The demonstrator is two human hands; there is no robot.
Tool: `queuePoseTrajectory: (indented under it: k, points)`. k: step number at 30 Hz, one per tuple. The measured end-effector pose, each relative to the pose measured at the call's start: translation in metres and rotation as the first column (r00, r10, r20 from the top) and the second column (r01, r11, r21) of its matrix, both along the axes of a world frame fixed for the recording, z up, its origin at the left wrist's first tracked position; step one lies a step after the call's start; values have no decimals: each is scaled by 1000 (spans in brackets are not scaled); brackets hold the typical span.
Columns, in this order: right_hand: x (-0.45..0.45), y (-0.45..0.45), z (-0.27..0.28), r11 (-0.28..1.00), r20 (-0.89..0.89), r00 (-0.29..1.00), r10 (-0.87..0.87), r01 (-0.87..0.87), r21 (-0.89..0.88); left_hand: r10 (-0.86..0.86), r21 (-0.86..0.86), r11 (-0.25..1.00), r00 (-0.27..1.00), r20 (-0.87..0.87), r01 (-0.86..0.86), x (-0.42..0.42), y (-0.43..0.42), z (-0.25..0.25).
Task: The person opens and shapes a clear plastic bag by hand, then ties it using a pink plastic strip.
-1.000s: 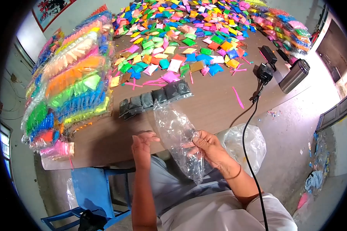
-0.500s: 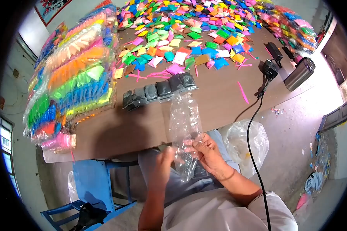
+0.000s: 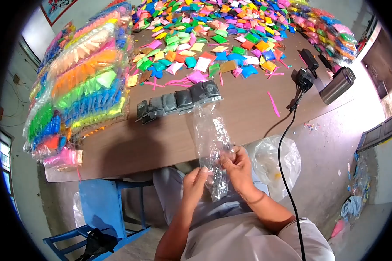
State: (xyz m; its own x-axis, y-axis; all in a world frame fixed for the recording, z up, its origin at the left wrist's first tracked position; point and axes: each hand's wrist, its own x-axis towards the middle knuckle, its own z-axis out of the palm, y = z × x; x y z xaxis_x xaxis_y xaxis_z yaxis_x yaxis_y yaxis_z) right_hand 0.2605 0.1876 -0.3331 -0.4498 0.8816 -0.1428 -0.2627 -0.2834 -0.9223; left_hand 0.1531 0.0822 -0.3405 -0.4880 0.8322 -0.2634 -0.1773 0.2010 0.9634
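A long clear plastic bag (image 3: 210, 135) hangs over the table's front edge, its far end by the row of black packets (image 3: 177, 101). My right hand (image 3: 237, 167) grips the bag's right side between thumb and fingers. On the other side, my left hand (image 3: 195, 185) pinches the bag's left edge near its lower end. The black packets lie side by side on the brown table (image 3: 244, 115), touched by neither hand.
Colourful small packets (image 3: 204, 43) are heaped across the far table. Bagged packets (image 3: 87, 87) are stacked at left, more (image 3: 326, 32) at far right. A steel flask (image 3: 337, 85) and black cable (image 3: 282, 161) are at right. A blue chair (image 3: 101, 204) stands lower left.
My left hand has moved right and closed on the bag, where it was apart from it before. The bag now hangs more upright between both hands.
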Motion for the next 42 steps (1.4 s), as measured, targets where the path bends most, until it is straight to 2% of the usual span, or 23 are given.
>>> queuePoseTrajectory:
  k: [1, 2, 3, 4, 5, 6, 8, 10, 12, 13, 16, 21, 24, 27, 29, 30, 32, 33, 35, 39, 42]
  points:
    - [1, 2, 0, 974, 106, 989, -107, 83, 212, 51, -5, 999, 999, -3, -51, 2, 4, -3]
    - [3, 6, 4, 974, 109, 988, -105, 80, 214, 53, -3, 999, 999, 1, -53, 2, 6, -7]
    - [3, 12, 20, 784, 215, 914, -343, 153, 602, 75, 5, 997, 997, -15, -75, 1, 9, -11]
    - [3, 17, 33, 454, 200, 789, -581, 110, 884, 98, 13, 995, 995, -31, -98, 0, 10, -14]
    - [6, 21, 38, 376, 203, 808, -553, 24, 926, 102, 11, 995, 994, -29, -102, 0, 11, -16]
    - [5, 26, 40, 377, 205, 810, -550, 22, 926, 109, 19, 994, 994, -16, -109, 1, 14, -17]
    - [1, 36, 43, 366, 334, 926, -178, -253, 896, 118, 28, 993, 993, -2, -118, 4, 19, -15]
    - [-10, 48, 34, 362, 361, 923, -132, -294, 885, 129, 59, 990, 992, 11, -130, 6, 22, -11]
    - [-18, 61, 25, 427, 549, 826, -126, -455, 782, 131, 60, 990, 991, 2, -131, 2, 21, -13]
    - [-19, 68, 21, 498, 534, 844, -49, -442, 746, 130, 63, 990, 991, -7, -130, 1, 20, -14]
    - [-19, 78, 20, 547, 611, 790, 47, -533, 646, 124, 60, 990, 992, 6, -124, -1, 18, -24]
    - [-22, 81, 26, 602, 641, 765, 58, -539, 589, 117, 42, 992, 993, 2, -117, -3, 19, -27]
    - [-24, 81, 30, 550, 680, 732, 26, -579, 602, 108, 42, 993, 994, -11, -107, -4, 20, -30]
    - [-25, 85, 24, 612, 650, 759, 47, -536, 581, 111, 37, 993, 994, -9, -110, -5, 19, -28]
    - [-26, 88, 27, 655, 683, 722, 113, -571, 495, 113, 34, 993, 994, 1, -113, -6, 19, -27]
    - [-26, 87, 28, 654, 683, 721, 114, -572, 495, 107, 50, 993, 994, -9, -106, -6, 19, -28]
    - [-26, 83, 27, 481, 636, 772, -11, -554, 680, 105, 63, 993, 994, -15, -103, -5, 18, -26]
    - [-27, 82, 27, 480, 637, 771, -8, -556, 679, 111, 44, 993, 994, -17, -110, -4, 19, -22]
    - [-25, 82, 27, 587, 673, 736, 69, -576, 569, 120, 23, 993, 993, -20, -120, -4, 17, -19]
    - [-24, 85, 26, 596, 668, 738, 99, -581, 554, 104, 14, 995, 993, -53, -103, -6, 18, -19]
    - [-24, 81, 28, 556, 664, 743, 77, -585, 590, 119, 0, 993, 992, -51, -119, -5, 17, -21]
